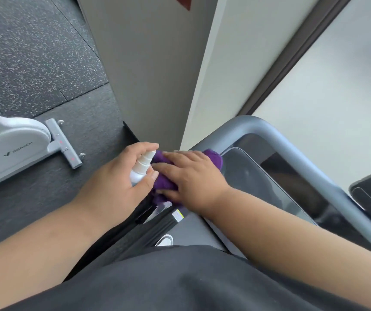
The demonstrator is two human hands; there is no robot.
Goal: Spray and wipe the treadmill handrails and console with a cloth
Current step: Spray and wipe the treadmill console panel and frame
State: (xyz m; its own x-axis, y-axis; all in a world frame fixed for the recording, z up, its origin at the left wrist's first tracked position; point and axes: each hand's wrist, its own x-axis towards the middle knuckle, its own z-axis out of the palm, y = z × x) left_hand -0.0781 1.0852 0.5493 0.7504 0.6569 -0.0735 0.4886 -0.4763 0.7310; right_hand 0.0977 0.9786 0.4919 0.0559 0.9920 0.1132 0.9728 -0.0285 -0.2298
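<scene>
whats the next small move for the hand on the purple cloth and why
Probably slide the right hand and purple cloth along the grey handrail toward its bend: the hand lies flat on the cloth at the rail's near end, while the left hand holds the spray bottle beside it.

We can read one word, "MERACH", in gray letters on the side of the white exercise machine [11, 140] at the left, and it shows upside down to us with a small dark logo mark next to it. We also see a small white and yellow sticker [178, 215] on the treadmill deck, but its print is too tiny for us to read.
</scene>
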